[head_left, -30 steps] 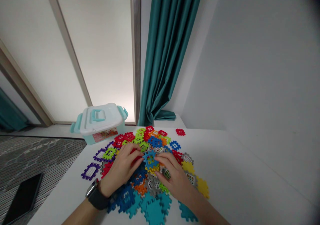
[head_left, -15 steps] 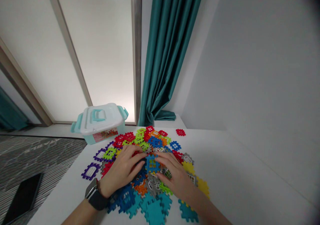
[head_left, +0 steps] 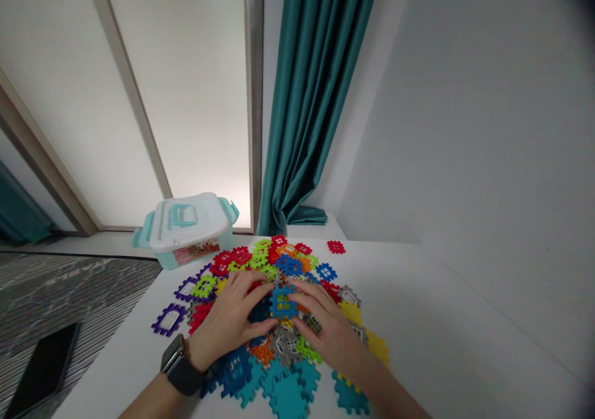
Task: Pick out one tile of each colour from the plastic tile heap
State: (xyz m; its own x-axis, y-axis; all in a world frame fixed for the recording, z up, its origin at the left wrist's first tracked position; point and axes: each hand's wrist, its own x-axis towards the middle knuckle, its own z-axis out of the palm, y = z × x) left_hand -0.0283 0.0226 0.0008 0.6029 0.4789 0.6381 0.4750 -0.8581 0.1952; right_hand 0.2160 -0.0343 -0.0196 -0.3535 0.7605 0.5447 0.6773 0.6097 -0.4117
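Observation:
A heap of coloured interlocking plastic tiles [head_left: 242, 258] covers the white table [head_left: 441, 344]. Both hands meet over its middle on a blue window tile [head_left: 282, 301] with yellow showing through its openings. My left hand [head_left: 230, 323], a dark watch on its wrist, pinches the tile's left edge between thumb and fingers. My right hand [head_left: 325, 329] grips the right edge, its fingers curled over the top. Teal tiles [head_left: 286, 388] lie nearest me, yellow ones [head_left: 376, 348] to the right, purple frames [head_left: 168, 318] to the left.
A white storage box with a teal handle and clips [head_left: 186, 227] stands at the table's far left corner. A single red tile [head_left: 335, 246] lies apart at the back. A black phone [head_left: 44, 369] rests on the striped surface at the left. A teal curtain [head_left: 307, 97] hangs behind.
The blue tile was held up between both hands, then lowered and pressed onto a yellow piece. Both hands have closed in tighter around it; the rest of the heap has stayed put.

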